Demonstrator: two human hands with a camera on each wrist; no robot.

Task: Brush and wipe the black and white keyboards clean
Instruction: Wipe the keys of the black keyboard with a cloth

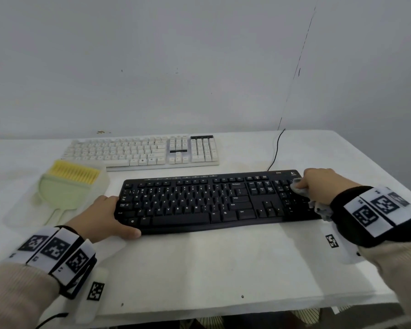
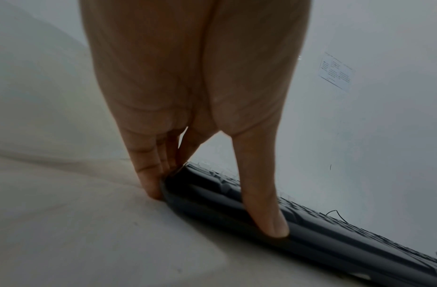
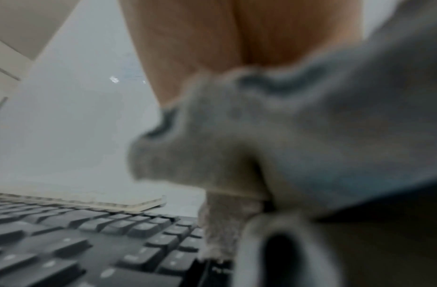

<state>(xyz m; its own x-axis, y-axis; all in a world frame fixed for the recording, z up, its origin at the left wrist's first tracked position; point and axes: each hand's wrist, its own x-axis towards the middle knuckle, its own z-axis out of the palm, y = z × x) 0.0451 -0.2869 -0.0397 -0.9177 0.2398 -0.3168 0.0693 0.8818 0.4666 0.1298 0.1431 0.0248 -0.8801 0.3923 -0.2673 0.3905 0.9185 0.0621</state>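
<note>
The black keyboard [image 1: 199, 203] lies across the middle of the white table, with the white keyboard [image 1: 142, 150] behind it near the wall. My left hand [image 1: 114, 218] braces the black keyboard's front left corner. Its straight fingers [image 2: 148, 174] press the left end and the thumb [image 2: 261, 203] lies on the front edge. My right hand [image 1: 318, 184] grips a bunched grey cloth [image 1: 299, 186] and presses it on the number pad at the right end. In the right wrist view the cloth [image 3: 261, 145] hides the fingers above the black keys [image 3: 89, 242].
A pale green dustpan [image 1: 57, 195] with a yellow-bristled brush [image 1: 74, 173] lies at the left, beside the black keyboard. A black cable [image 1: 275, 150] runs from the black keyboard's back right up the wall. The table's front edge [image 1: 223, 312] is close below my wrists.
</note>
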